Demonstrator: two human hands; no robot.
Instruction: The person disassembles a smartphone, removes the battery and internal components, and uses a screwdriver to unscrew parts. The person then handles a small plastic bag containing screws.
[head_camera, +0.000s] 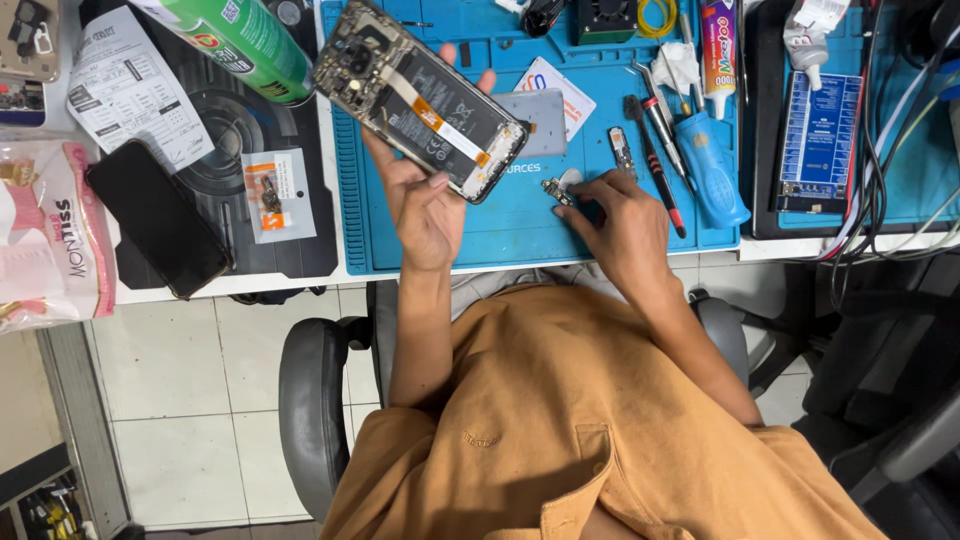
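Opened phone (420, 100), glossy rectangular, in left hand (425, 205); right hand (615, 215) pinches small board (556, 190).

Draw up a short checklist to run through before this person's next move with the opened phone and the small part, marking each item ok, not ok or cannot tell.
1. Opened phone held firmly: ok, the left hand grips its lower edge and lifts it above the blue mat.
2. Phone's back cover off, insides showing: ok.
3. Small circuit part secured: ok, the right hand pinches it at the fingertips, low over the mat.
4. Part facing the right way: cannot tell, too small.
5. Tools within reach: ok, tweezers and blue-handled screwdriver lie just right of the hand.
6. Loose screws accounted for: cannot tell.
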